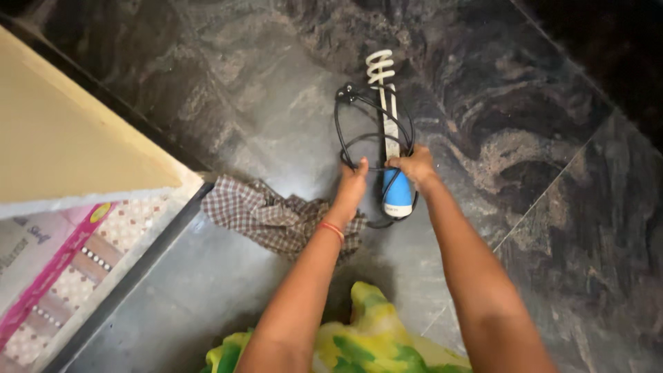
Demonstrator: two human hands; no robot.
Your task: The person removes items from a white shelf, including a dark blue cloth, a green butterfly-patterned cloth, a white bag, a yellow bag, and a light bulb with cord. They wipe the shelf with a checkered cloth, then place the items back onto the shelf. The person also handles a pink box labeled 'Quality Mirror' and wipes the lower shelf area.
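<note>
Immersion heater rod (391,128) hangs over the dark stone floor (552,138), right hand (414,166) clenched around it above the blue handle (398,193), left hand (352,181) pinching the black cord (345,117) (springy, loose loops); stiff, light, best held by its handle

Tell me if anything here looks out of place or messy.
A checked cloth lies crumpled on the dark stone floor beside the left hand. Both hands, the right hand too, hold an immersion heater with its black cord loosely looped.

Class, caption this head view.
Both hands, left and right, hold an immersion heater and cord above a checked cloth.
</note>
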